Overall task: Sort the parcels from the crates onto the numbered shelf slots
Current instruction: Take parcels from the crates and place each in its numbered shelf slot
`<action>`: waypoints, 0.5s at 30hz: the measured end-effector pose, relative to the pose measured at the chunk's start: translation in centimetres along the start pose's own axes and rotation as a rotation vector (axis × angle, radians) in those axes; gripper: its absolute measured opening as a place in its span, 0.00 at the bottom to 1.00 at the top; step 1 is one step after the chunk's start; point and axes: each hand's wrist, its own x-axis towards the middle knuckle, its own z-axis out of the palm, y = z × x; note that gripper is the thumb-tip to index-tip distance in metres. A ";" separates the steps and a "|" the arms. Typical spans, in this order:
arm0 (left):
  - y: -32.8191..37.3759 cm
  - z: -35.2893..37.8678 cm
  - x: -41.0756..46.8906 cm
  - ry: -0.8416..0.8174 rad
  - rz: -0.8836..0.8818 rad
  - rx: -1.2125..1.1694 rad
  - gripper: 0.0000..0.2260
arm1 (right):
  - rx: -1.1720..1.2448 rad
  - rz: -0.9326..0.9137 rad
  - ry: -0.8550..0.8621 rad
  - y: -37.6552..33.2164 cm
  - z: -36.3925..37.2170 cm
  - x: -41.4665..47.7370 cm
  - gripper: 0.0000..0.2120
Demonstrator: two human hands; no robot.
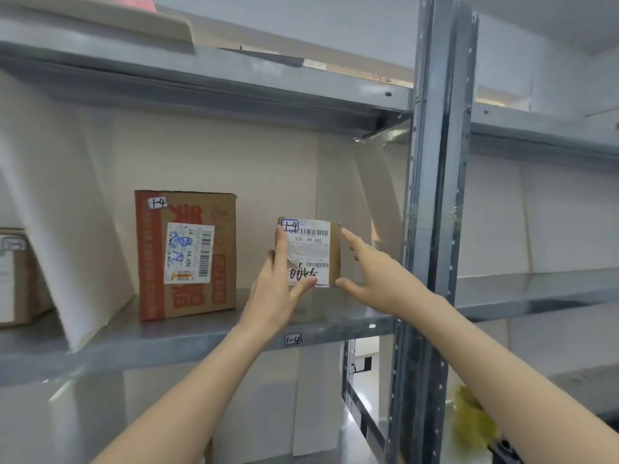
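Observation:
A small brown parcel [313, 249] with a white barcode label and a handwritten "1-4" tag stands upright on the grey metal shelf [187, 339]. It sits just above the "1-4" slot label [293, 338] on the shelf's front edge. My left hand [273, 289] holds the parcel's left side, fingers up along the edge and thumb across the lower front. My right hand [371, 272] spans the right edge with straight fingers, index tip at the top corner and thumb tip at the bottom corner.
A larger brown box [186, 254], also tagged "1-4", stands to the left in the same slot. A leaning white divider [67, 229] separates it from another box [13, 276] at far left. A metal upright [432, 195] bounds the slot on the right. Something yellow [472, 420] lies below.

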 end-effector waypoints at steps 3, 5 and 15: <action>-2.0 1.3 2.2 -0.004 -0.005 0.000 0.45 | 0.012 0.006 0.020 0.8 1.5 2.7 0.42; -3.1 2.1 3.7 0.006 -0.006 -0.023 0.46 | 0.021 0.007 0.029 1.2 2.7 4.2 0.42; -6.1 3.6 4.9 -0.074 -0.113 0.030 0.50 | 0.152 0.012 0.037 3.2 8.0 7.4 0.48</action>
